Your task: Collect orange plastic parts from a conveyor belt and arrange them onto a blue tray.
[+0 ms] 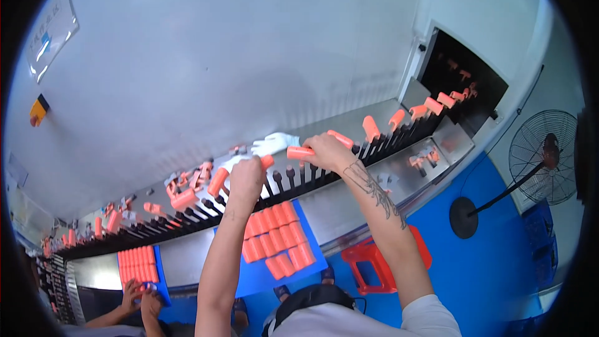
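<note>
My left hand (248, 178) is closed over the row of black upright pegs, with an orange curved plastic shell (267, 161) sticking out past its fingers. Another orange shell (218, 182) is at that hand's left side; whether it is held or sits on a peg, I cannot tell. My right hand (327, 150) grips an orange curved plastic shell (300, 153) by its right end. Behind it a further shell (340, 139) shows. Below my hands, rows of orange shells (274, 232) lie on a blue sheet (253, 281) on the metal ledge.
Pegs with shells run rightward into a dark opening (462, 75). White gloves (274, 143) lie behind the pegs. A co-worker's hands (140, 299) work at the lower left beside more shells (138, 265). A red stool (374, 268) and a black fan (543, 156) stand at the right.
</note>
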`<state>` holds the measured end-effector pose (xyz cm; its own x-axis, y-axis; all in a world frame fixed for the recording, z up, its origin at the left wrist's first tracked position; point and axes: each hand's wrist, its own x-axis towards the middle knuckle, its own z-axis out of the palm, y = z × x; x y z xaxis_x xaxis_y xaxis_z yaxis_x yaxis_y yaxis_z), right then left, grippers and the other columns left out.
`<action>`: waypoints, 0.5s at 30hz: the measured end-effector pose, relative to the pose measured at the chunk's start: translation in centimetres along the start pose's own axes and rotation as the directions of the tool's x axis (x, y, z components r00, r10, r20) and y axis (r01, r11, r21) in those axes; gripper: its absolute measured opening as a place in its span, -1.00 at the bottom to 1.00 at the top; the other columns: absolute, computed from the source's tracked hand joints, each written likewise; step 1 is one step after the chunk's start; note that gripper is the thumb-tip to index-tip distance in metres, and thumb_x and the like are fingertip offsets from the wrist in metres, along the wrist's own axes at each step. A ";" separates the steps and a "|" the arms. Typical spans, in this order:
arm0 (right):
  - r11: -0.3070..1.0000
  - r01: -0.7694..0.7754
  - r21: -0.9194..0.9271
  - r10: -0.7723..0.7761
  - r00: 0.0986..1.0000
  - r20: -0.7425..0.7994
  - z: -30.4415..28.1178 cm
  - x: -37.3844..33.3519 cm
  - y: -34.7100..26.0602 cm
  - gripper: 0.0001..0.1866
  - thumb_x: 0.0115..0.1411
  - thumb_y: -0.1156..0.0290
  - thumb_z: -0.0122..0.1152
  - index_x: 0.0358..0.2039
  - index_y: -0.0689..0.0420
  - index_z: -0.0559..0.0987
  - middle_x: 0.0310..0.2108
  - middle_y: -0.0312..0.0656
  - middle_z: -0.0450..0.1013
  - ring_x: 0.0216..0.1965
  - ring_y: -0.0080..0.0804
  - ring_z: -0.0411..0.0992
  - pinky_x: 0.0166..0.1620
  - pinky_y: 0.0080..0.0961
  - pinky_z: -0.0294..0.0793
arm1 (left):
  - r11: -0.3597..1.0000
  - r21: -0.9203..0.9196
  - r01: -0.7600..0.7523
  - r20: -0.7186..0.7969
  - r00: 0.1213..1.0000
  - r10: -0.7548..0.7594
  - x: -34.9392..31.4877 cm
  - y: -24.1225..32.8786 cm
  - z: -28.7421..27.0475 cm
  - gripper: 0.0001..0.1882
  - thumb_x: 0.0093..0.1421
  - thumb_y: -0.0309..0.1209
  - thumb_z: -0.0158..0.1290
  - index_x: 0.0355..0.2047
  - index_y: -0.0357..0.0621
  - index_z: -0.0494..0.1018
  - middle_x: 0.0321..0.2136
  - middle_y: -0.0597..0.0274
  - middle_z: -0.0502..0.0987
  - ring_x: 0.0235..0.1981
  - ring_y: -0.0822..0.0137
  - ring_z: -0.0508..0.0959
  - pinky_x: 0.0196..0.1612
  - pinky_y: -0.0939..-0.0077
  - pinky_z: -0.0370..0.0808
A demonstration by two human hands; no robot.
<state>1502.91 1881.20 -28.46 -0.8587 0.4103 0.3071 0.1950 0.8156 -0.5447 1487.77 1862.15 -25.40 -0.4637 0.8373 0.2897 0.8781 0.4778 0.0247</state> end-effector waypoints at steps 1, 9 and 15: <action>1.000 0.011 0.017 -0.011 1.000 0.023 0.3 -0.5 -0.2 -0.78 -0.04 0.31 0.38 -0.42 0.18 0.68 -0.47 0.05 0.57 -0.32 0.09 0.56 -0.18 -0.08 0.54 | 1.000 0.015 0.017 -0.025 1.000 -0.017 -0.3 0.2 0.2 -0.84 0.01 -0.42 0.21 -0.43 -0.26 0.55 -0.51 -0.11 0.60 -0.39 -0.12 0.64 -0.28 -0.01 0.57; 0.998 0.028 -0.063 -0.026 0.999 0.041 -1.4 0.4 -1.4 -0.72 -0.06 0.28 0.43 -0.43 0.25 0.66 -0.45 0.11 0.57 -0.37 0.05 0.56 -0.25 -0.15 0.53 | 0.977 -0.158 0.145 0.109 0.986 -0.128 -0.3 0.2 -2.4 -0.75 0.04 -0.35 0.22 -0.36 -0.32 0.62 -0.57 -0.04 0.60 -0.58 0.17 0.62 -0.45 0.30 0.53; 0.554 -0.206 0.806 0.364 0.932 -0.012 0.2 -9.4 3.7 -0.75 0.18 0.35 0.35 -0.26 0.29 0.65 -0.44 -0.24 0.60 -0.46 -0.58 0.53 -0.35 -0.57 0.53 | 0.705 -0.697 0.127 -0.197 0.912 -0.359 -11.5 1.2 -2.2 -0.67 0.10 -0.48 0.27 -0.11 -0.31 0.58 -0.33 0.16 0.63 -0.36 0.47 0.62 -0.39 0.59 0.54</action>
<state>1511.61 1880.22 -33.53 -0.7234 0.6835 0.0971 -0.0971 0.0385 -0.9945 1494.44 1852.53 -26.63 -0.7155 0.5396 0.4437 0.6424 0.2584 0.7215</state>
